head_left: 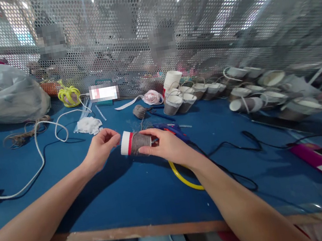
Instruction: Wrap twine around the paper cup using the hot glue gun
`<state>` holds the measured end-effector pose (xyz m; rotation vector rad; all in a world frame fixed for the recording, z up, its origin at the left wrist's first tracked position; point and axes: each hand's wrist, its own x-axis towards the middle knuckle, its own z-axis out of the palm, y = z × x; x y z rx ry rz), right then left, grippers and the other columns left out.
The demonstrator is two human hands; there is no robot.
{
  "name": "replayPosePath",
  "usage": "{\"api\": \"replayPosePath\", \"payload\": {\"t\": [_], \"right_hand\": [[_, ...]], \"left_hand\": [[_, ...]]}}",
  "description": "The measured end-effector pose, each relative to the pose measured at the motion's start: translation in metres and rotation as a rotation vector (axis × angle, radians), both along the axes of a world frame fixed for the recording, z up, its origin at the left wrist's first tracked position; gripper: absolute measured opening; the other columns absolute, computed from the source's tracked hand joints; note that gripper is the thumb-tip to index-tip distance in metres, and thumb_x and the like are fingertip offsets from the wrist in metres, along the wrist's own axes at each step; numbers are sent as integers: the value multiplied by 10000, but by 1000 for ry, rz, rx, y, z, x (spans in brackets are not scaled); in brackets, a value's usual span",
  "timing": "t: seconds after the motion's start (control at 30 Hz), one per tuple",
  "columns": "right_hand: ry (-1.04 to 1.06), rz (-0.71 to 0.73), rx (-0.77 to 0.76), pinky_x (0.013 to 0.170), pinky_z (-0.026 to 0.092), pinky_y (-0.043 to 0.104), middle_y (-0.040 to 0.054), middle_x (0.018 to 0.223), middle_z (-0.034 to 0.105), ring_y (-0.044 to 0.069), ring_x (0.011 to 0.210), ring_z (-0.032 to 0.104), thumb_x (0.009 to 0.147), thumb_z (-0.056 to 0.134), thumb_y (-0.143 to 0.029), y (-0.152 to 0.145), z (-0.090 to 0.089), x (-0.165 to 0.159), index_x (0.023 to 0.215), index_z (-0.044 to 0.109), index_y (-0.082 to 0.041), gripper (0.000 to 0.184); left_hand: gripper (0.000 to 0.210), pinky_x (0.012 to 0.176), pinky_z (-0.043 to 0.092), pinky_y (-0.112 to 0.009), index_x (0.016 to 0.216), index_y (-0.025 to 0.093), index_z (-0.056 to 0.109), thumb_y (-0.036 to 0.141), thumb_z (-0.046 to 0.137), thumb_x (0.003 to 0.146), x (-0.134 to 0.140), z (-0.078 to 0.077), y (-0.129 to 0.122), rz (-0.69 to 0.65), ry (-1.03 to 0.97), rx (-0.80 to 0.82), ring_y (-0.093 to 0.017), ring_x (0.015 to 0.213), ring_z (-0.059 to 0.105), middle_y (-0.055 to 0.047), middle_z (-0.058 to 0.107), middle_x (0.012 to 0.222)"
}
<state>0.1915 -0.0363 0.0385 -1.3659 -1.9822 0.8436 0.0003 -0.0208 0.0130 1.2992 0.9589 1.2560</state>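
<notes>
My right hand [168,144] is closed around a white paper cup [126,143] lying on its side in the air, its base toward my left hand. A red band circles the cup, and grey yarn is wrapped round the part nearest my right fingers. Just left of the cup, my left hand [102,146] has its fingers curled and pinched together; whatever is between them is too small to make out. Behind the cup sits a small ball of grey yarn [139,111]. A blue glue gun [176,131] lies partly hidden behind my right hand.
Several yarn-wrapped cups with handles [173,101] stand at the back, more [270,94] at right. A purple power strip [312,157], yellow ring [186,180], ribbon roll [152,96], white scraps [88,125] and white cable [41,153] lie around. Perforated metal screen [123,44] closes the back.
</notes>
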Motion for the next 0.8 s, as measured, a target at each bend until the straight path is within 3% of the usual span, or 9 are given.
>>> {"api": "replayPosePath", "payload": {"t": [0.47,0.6,0.8], "right_hand": [[-37,-14,36,739,469,316,90,1030,592,181,849,587,633,647,-340,-1,1,0,1061,525,-154,482],[-43,-10,30,735,473,315,94,1039,590,183,845,589,629,649,-349,0,1,0,1063,525,-154,492],[-51,-4,33,757,468,314,108,1055,583,181,857,585,631,645,-354,0,0,-1,1084,512,-127,524]], "left_hand": [[190,564,342,-202,694,157,416,214,594,654,0,-7,4,8,-47,28,-64,574,453,43,495,640],[124,565,348,-201,748,142,504,207,574,670,-1,-6,4,17,4,39,-67,565,459,44,501,599],[118,540,346,-198,669,121,532,218,597,651,-1,-3,3,67,42,-23,-62,534,456,32,525,563]]}}
